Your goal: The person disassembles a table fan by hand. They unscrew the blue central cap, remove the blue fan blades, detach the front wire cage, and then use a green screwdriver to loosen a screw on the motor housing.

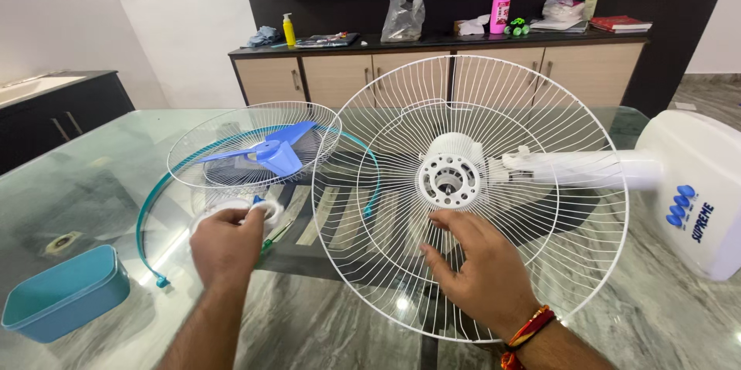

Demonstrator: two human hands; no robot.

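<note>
Right hand [478, 266]: I see my fingers spread against the grille [471, 196], just below its hub [448, 179].
Left hand [228, 245]: mine too, pinching a white ring [272, 208].
Advice: I'd steady the grille before centring anything.
Beyond: blade [270, 152] in second grille [255, 146].

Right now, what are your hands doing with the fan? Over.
Left hand holds white ring nut. Right hand rests on rear fan guard, below motor hub. Blue blade lies in front guard, apart.
</note>
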